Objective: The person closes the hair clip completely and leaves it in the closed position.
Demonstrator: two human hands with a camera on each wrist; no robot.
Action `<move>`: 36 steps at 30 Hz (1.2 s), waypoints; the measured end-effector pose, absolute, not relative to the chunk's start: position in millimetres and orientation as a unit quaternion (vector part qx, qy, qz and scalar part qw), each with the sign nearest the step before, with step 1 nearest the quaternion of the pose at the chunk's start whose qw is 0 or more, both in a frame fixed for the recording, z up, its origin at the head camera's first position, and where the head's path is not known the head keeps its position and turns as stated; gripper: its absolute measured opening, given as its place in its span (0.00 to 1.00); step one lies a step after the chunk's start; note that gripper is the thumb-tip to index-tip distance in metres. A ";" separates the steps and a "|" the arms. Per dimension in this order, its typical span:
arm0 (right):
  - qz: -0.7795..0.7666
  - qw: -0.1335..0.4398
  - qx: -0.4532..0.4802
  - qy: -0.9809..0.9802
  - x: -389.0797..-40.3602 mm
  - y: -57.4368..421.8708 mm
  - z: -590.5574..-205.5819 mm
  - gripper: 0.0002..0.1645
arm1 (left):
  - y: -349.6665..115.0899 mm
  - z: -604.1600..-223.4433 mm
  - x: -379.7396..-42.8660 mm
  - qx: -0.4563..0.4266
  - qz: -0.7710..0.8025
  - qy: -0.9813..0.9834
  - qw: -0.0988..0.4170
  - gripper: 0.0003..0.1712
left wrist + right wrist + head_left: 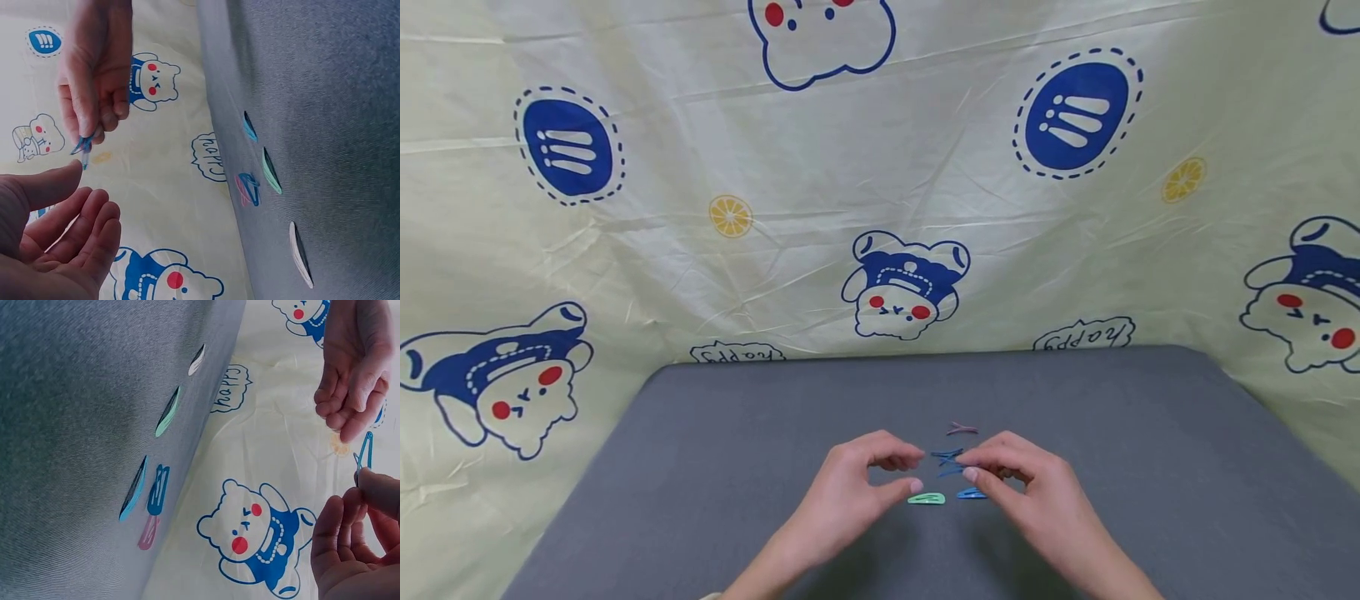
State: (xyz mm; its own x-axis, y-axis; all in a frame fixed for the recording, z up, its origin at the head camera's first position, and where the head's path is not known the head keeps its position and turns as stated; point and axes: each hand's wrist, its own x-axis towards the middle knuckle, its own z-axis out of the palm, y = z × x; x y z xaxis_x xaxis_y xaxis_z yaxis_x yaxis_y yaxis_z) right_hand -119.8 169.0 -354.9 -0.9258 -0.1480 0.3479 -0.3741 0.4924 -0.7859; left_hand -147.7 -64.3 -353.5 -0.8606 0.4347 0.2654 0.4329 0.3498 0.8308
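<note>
My right hand (1026, 479) pinches a blue snap hair clip (369, 449) between thumb and fingertips, and the clip's two parts stand apart. Facing it, my left hand (865, 479) has its thumb and fingers spread, holding nothing, a little short of the clip. On the table below lie a green hair clip (927, 498) and a light blue hair clip (972, 493). Farther back lie a pink hair clip (962, 429) and a darker blue hair clip (159, 489). A white hair clip (300, 255) shows in both wrist views; in the head view I cannot see it.
The grey table (737, 433) stretches out to both sides of the hands. Behind its far edge hangs a cream curtain (662, 275) printed with cartoon bears, blue badges and orange slices.
</note>
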 end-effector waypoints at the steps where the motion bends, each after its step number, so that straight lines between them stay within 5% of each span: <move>1: 0.479 0.120 0.155 -0.856 -119.0 168.6 -354.5 0.10 | -64.0 -354.1 -147.2 0.265 0.510 0.818 -0.002 0.14; 23: 0.431 0.194 0.211 -0.856 -103.7 155.3 -353.5 0.20 | -54.9 -365.7 -139.0 0.321 0.549 0.769 -0.071 0.11; 30: 0.411 0.248 0.244 -0.843 -104.3 153.4 -356.9 0.24 | -54.8 -363.6 -137.3 0.294 0.590 0.750 -0.050 0.07; 36: 0.525 0.182 0.229 -0.799 -108.4 157.7 -360.7 0.15 | -54.8 -361.9 -136.5 0.283 0.610 0.739 -0.033 0.06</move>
